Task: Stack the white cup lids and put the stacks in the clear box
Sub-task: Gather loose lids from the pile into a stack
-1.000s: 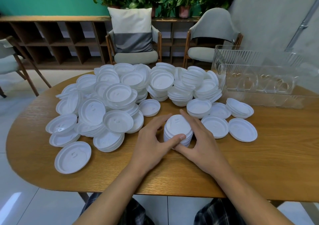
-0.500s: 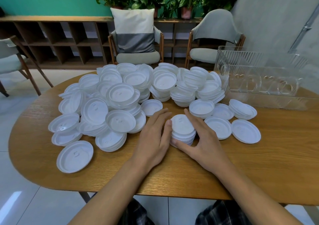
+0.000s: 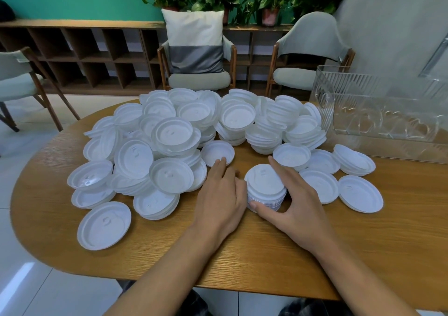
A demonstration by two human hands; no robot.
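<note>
A short stack of white cup lids (image 3: 265,184) stands on the wooden table (image 3: 242,255) in front of me. My right hand (image 3: 298,209) holds it, thumb at the stack's near base and fingers round its right and far side. My left hand (image 3: 220,199) lies flat against the stack's left side, its straight fingertips reaching a single lid (image 3: 217,152). A big loose pile of white lids (image 3: 169,133) covers the table's far left and middle. The clear box (image 3: 378,116) sits at the far right with no lids visible inside.
Several small lid stacks and single lids (image 3: 358,193) lie right of my right hand, between it and the box. One lid (image 3: 104,224) lies alone near the table's left front edge. Chairs, a low shelf and plants stand behind the table.
My left hand has let go of the stack's near side and now lies flat beside it, fingers stretched farther forward. My right hand keeps its hold on the stack.
</note>
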